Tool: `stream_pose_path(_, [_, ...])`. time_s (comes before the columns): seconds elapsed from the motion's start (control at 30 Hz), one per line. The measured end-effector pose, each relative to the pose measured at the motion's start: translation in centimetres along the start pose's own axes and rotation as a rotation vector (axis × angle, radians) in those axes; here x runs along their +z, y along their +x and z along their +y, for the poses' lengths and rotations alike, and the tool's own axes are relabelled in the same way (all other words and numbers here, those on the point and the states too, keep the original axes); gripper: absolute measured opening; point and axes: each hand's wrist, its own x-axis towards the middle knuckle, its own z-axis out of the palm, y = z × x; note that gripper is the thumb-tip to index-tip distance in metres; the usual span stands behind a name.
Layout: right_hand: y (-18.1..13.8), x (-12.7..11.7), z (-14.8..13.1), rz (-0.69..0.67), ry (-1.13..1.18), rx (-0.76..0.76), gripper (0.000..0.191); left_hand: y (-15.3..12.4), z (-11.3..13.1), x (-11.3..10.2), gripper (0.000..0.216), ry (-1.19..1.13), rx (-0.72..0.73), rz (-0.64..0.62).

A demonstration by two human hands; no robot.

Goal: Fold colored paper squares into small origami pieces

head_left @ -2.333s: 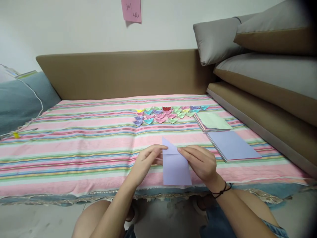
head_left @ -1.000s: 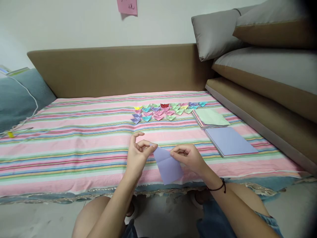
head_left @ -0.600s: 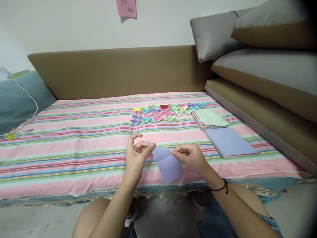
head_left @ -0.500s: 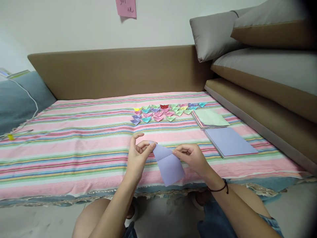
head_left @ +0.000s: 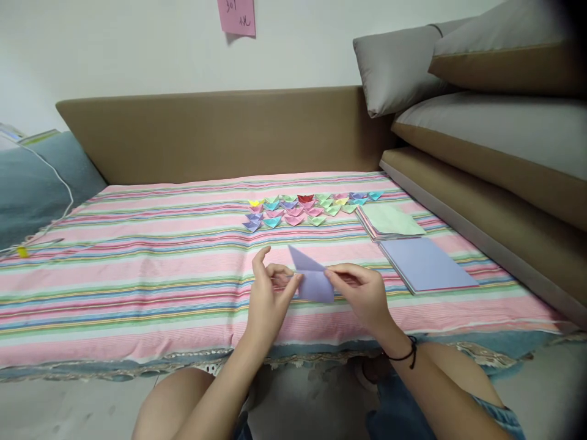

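Note:
Between my two hands is a sheet of purple paper (head_left: 316, 286), creased across its middle and held above the striped cloth. My left hand (head_left: 271, 287) pinches its left edge between thumb and fingers, with the index finger raised. On the other side, my right hand (head_left: 360, 290) grips the right end of the crease. The paper's upper part stands up to a point at the left, and its lower part tilts toward me. Beyond my hands, several small folded paper boats (head_left: 294, 211) in many colours sit in rows.
Right of the boats lie a stack of pale green paper (head_left: 389, 219) and a stack of purple paper (head_left: 426, 263). Grey-brown cushions (head_left: 486, 131) are piled at the right. A striped cloth (head_left: 137, 263) covers the seat. A white cable (head_left: 55, 174) runs at the left.
The purple paper has tipped, so its lower part looks shorter and its upper part rises to a point. My left hand has moved right along its edge, closer to my right hand.

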Motion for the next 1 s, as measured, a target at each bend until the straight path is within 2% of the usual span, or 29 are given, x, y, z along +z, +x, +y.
stream_pose_path(0.07, [-0.1,-0.3,0.0,0.138,-0.257,-0.290,0.008,-0.6,-0.1,0.2,0.060,0.203,0.149,0.014])
stream_pose_path(0.13, [-0.2,-0.5,-0.1,0.184,-0.494,-0.531,0.012,-1.0,-0.3,0.5,0.052,0.281,0.237,-0.106])
stream_pose_path(0.2, [-0.5,-0.4,-0.2,0.161,-0.647,-0.676,0.016,-1.2,-0.4,0.8,0.041,0.249,0.279,-0.249])
stream_pose_path(0.23, [-0.7,-0.3,-0.3,0.135,-0.684,-0.726,0.018,-1.2,-0.4,0.9,0.037,0.217,0.287,-0.283])
stream_pose_path(0.33, [-1.1,-0.1,-0.6,0.054,-0.658,-0.822,0.020,-1.0,-0.2,0.9,0.028,0.117,0.235,-0.235])
stream_pose_path(0.4, [-1.1,-0.1,-0.8,0.033,-0.576,-0.805,0.022,-0.6,0.1,0.6,0.025,0.032,0.137,-0.149])
stream_pose_path(0.5, [-0.6,-0.5,-0.9,0.058,-0.415,-0.664,0.025,0.0,0.4,0.0,0.016,-0.125,-0.010,-0.016])
stream_pose_path(0.6, [0.0,-1.1,-0.5,0.035,-0.298,-0.489,0.032,0.6,0.3,-0.7,0.021,-0.275,-0.087,0.013])
stream_pose_path(0.67, [0.4,-1.5,0.0,-0.046,-0.235,-0.379,0.041,0.9,0.3,-1.2,0.024,-0.332,-0.124,-0.028])
stream_pose_path(0.8, [0.7,-2.3,0.6,-0.344,-0.032,-0.221,0.056,0.9,0.9,-2.0,0.024,-0.295,-0.203,-0.184])
stream_pose_path(0.9, [0.7,-2.5,0.5,-0.488,-0.025,-0.224,0.049,0.8,1.3,-2.3,0.027,-0.261,-0.241,-0.277])
stream_pose_path(1.0, [0.6,-2.4,0.0,-0.528,-0.039,-0.273,0.030,0.7,1.3,-2.4,0.033,-0.285,-0.285,-0.351])
